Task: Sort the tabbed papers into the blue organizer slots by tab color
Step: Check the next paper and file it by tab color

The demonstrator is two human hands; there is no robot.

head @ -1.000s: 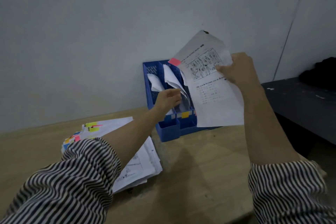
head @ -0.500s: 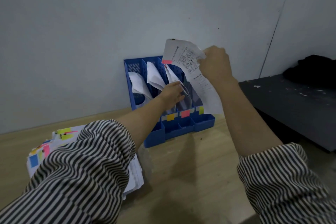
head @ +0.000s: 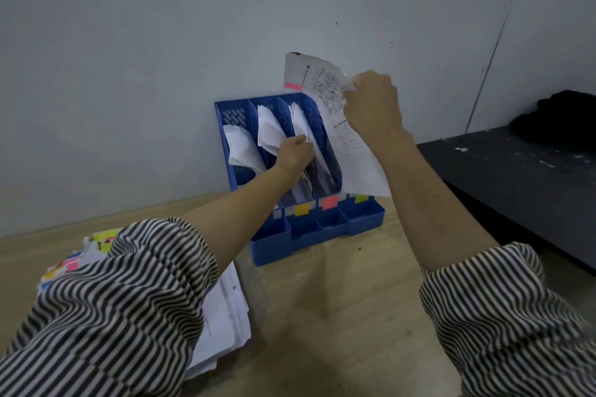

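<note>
Above the blue organizer, our right hand pinches a pink-tabbed paper; our left hand grips filed sheets.

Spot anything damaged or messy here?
Yes. The white printed sheet with the pink tab is crumpled where the right hand grips it, and papers in the blue plastic organizer slump curled, not upright.

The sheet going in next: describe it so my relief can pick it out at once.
Find the blue organizer standing against the grey wall. Just above its right end, the right hand grips a printed sheet hanging down over the rightmost slots. Unlike the papers already slotted, it is held in the air and carries a pink tab on its upper left edge.
</note>
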